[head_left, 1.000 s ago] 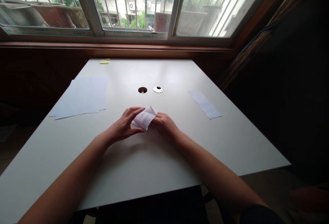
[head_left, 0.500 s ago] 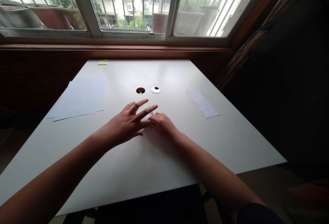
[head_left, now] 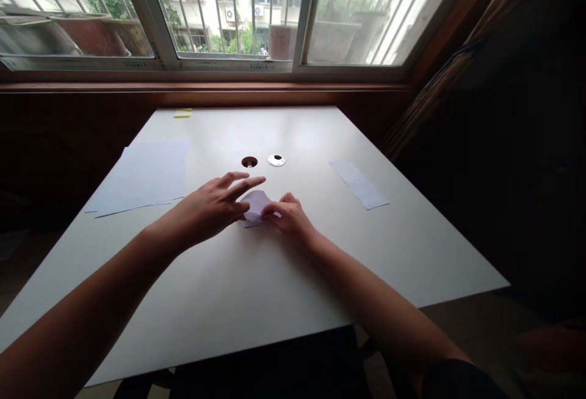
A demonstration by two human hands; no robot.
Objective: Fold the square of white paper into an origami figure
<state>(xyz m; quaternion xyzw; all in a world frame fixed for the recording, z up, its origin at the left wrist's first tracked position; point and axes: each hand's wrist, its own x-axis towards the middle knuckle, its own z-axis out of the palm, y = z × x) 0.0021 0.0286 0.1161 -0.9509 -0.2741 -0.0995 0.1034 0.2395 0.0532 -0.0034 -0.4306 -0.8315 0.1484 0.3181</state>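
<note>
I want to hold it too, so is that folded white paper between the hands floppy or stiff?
The folded paper looks thin, so it's probably light. Its fold may make it a bit stiffer than one flat sheet. It could still bend easily, as its visible crease suggests.

- Nearest the body, a broad open stretch of white table [head_left: 256, 301] lies between the forearms [head_left: 114, 277].
- The left hand [head_left: 215, 204] and right hand [head_left: 288, 219] block either side of the folded paper [head_left: 254, 201].
- Just beyond, a hole [head_left: 249, 161] and disc [head_left: 273, 161] (a slim gap separates them).
- Open lanes: hole to loose sheets [head_left: 141, 173], right hand to paper strip [head_left: 366, 194].
</note>
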